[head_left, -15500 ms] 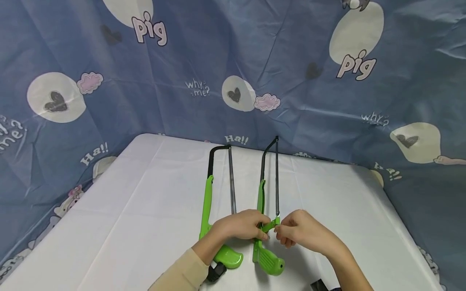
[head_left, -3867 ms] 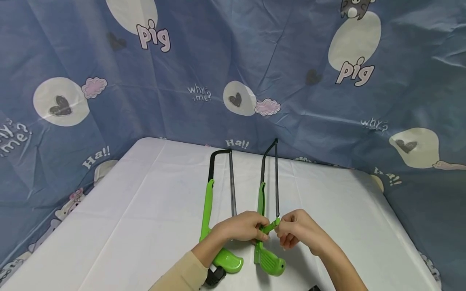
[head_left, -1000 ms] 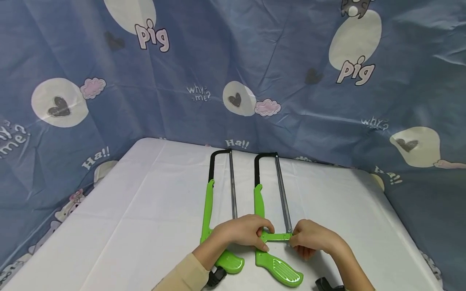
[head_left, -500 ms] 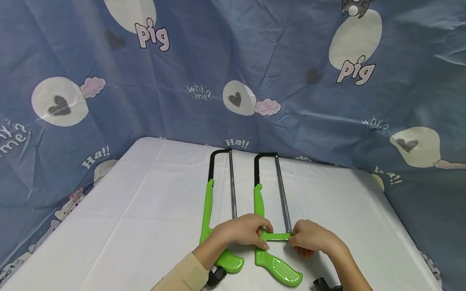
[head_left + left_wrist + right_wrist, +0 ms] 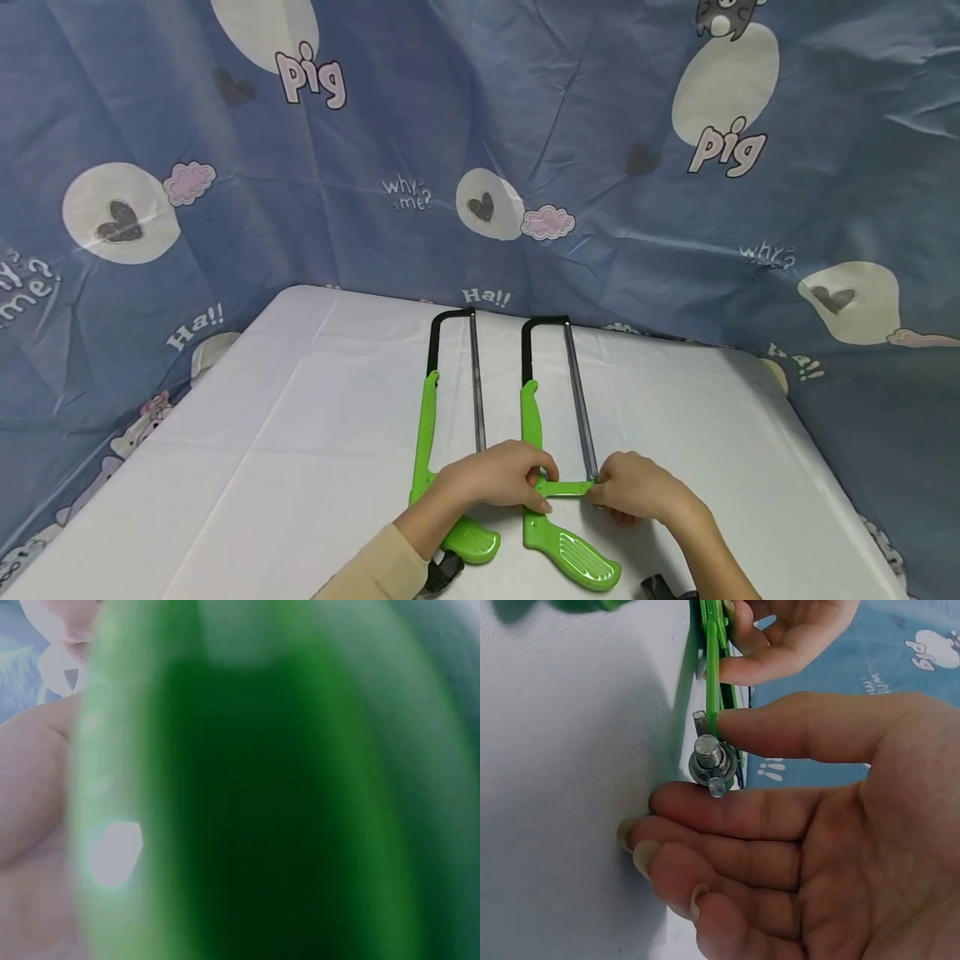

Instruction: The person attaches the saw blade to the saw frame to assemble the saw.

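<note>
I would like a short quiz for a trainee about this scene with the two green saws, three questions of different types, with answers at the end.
1. True or false: the right saw stands on edge, lifted off the white table.
2. Multiple choice: the right hand touches which part? A) the far black corner of the frame; B) the metal nut at the near end of the blade; C) the left saw.
3. Fill in: the left hand holds the right saw where the green crossbar meets the ____ .

Key:
1. False: it lies flat on the table.
2. B
3. handle
</note>
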Demonstrator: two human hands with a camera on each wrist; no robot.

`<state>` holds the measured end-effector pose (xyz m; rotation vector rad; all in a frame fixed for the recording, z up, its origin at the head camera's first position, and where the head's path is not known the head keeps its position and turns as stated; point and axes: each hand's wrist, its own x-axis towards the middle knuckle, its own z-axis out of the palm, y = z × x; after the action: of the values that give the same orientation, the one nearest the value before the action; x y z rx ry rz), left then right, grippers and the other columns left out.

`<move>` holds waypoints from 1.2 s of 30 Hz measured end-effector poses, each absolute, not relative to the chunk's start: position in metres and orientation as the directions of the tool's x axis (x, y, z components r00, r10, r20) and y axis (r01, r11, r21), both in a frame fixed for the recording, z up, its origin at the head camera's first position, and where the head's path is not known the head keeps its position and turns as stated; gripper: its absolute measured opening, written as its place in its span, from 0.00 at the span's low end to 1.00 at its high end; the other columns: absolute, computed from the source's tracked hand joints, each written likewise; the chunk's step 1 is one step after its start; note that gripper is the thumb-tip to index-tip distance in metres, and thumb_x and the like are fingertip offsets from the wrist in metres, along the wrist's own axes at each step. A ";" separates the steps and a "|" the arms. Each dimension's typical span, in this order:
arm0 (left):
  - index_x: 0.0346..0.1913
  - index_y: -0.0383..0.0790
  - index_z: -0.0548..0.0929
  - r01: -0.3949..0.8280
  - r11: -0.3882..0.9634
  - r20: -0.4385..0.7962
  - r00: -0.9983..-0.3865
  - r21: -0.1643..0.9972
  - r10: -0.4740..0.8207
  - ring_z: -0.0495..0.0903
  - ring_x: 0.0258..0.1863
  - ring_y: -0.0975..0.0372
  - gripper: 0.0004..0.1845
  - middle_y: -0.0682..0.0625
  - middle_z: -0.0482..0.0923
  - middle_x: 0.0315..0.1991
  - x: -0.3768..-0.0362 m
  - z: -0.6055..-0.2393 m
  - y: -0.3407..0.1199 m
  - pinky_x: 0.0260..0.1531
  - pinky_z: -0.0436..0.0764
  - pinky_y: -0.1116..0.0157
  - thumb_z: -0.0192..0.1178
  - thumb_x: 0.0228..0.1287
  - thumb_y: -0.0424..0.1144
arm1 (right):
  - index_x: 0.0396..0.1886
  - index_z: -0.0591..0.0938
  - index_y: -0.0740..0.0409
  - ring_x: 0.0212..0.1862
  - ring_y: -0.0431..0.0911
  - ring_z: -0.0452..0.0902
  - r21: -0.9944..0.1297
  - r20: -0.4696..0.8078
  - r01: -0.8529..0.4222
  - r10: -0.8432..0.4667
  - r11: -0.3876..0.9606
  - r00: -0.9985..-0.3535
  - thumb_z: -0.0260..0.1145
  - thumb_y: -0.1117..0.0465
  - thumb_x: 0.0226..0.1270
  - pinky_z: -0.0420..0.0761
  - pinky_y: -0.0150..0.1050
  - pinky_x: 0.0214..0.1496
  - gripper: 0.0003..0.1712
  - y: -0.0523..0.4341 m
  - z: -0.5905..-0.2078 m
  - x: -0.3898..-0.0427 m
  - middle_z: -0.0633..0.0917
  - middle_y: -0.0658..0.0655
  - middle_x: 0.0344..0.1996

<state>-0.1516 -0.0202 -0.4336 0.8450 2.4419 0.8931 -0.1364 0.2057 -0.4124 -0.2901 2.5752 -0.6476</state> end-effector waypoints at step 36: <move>0.73 0.56 0.68 0.360 0.774 0.120 -0.928 0.520 0.351 0.47 0.80 0.48 0.36 0.48 0.52 0.79 -0.158 -0.402 -0.074 0.74 0.52 0.41 0.64 0.64 0.58 | 0.75 0.65 0.55 0.73 0.67 0.60 -0.471 -0.117 -0.106 -0.181 0.876 -0.976 0.58 0.30 0.66 0.63 0.68 0.68 0.47 0.203 -0.412 -0.144 0.69 0.67 0.71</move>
<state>-0.1584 -0.0738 -0.4015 0.5966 2.9740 0.8777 -0.1443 0.2034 -0.4121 -0.2224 2.8887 -0.7122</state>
